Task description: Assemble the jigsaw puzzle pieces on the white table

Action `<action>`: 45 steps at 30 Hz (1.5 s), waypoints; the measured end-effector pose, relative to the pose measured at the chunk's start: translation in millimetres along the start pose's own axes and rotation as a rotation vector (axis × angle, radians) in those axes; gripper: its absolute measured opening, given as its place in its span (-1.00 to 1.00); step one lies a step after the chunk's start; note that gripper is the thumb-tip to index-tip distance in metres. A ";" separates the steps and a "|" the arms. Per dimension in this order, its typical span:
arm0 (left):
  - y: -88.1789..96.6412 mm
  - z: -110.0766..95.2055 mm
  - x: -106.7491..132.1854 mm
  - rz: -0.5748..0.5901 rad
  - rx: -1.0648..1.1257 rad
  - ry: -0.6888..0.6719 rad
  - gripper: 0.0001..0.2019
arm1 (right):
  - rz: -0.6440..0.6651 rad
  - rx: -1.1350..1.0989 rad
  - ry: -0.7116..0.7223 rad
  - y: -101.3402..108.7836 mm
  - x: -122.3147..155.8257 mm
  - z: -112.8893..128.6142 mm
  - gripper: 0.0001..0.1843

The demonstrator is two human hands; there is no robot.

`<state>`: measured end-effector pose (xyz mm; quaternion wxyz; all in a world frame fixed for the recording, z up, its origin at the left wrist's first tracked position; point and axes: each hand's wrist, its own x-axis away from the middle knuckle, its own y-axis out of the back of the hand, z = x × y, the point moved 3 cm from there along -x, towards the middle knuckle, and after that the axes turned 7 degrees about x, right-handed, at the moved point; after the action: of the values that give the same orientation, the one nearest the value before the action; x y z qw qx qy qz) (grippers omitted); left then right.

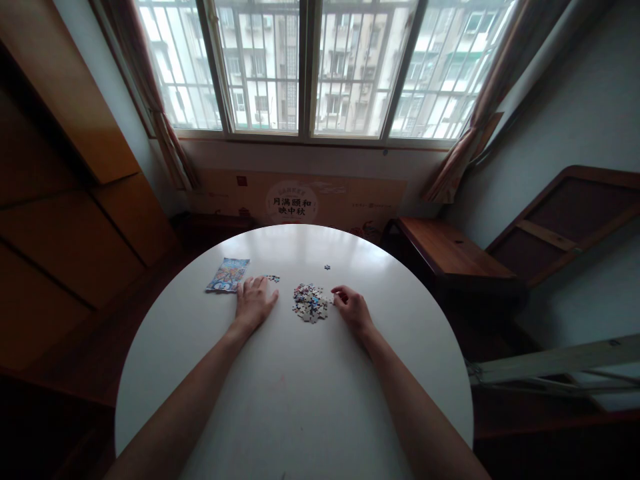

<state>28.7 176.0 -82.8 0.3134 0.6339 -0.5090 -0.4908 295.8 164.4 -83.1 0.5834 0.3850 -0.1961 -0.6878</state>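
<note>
A heap of small jigsaw puzzle pieces (pixel 311 304) lies in the middle of the round white table (pixel 290 393). To its left, my left hand (pixel 254 301) rests palm down with its fingers spread. Those fingertips touch or nearly touch the edge of a colourful blue printed packet (pixel 228 275) and are close to a few joined or clustered pieces (pixel 273 278). At the heap's right side my right hand (pixel 352 306) is curled, thumb and forefinger pinched on a small puzzle piece (pixel 332 301), mostly hidden. One separate piece (pixel 327 267) lies beyond the heap.
A barred window (pixel 306 67) with tied curtains is beyond the table. Below it leans a long printed cardboard panel (pixel 350 200). A wooden bench or low table (pixel 450 247) stands at the right, and wooden cabinets (pixel 60 240) line the left.
</note>
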 end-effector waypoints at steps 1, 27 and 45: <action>-0.3 0.3 0.4 -0.001 -0.003 -0.003 -0.51 | 0.003 0.003 -0.001 0.1 0.0 0.0 -0.78; -3.8 2.0 0.9 0.027 -0.111 -0.008 -0.41 | 0.003 0.035 0.018 0.6 0.0 1.0 -0.76; -6.5 4.3 -0.2 0.039 -0.085 -0.015 -0.43 | 0.004 0.044 0.019 1.9 1.0 3.4 -0.78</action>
<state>26.8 178.5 -89.9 0.3455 0.6063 -0.5024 -0.5105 294.4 162.4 -79.9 0.5780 0.4037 -0.2064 -0.6785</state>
